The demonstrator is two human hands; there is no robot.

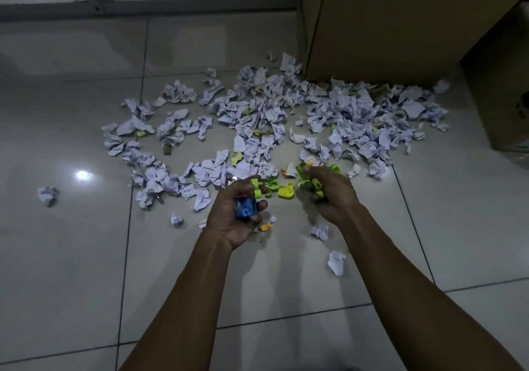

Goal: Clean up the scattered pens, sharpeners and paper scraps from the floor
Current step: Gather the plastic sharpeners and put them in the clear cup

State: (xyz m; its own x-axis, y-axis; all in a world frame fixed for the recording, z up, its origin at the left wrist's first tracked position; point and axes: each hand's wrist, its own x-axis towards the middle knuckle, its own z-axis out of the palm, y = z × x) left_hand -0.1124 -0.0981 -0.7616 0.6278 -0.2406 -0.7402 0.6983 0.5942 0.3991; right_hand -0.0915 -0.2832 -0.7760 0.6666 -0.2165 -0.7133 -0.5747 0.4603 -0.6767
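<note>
Two bare arms reach out from the bottom of the picture, low over a shiny tiled floor [71, 256]. The left hand [234, 213] is turned palm up with its fingers curled, and it holds a bunch of small sharpeners: blue ones [244, 209] sit in the palm and green ones [256, 189] stick out near the fingertips. The right hand [329, 193] is just beside it, with its back facing up and its fingers bent round some more green sharpeners [310, 183]. Between the two hands, a yellow sharpener [285, 191] lies on the floor, near another green one [270, 183]. Just past the hands is a big spread of crumpled paper scraps [272, 118], mostly white with some writing, and a few yellow bits mixed in. The pile goes right up to a tall cardboard box [400, 21] at the top right. Some scraps lie apart from the pile: one ball [48, 194] far to the left, one small one [177, 219] near the left wrist, and two [336, 262] close to the right arm. A grey metal bar [143, 5] runs across the floor at the top. I cannot see any pens for sure.
</note>
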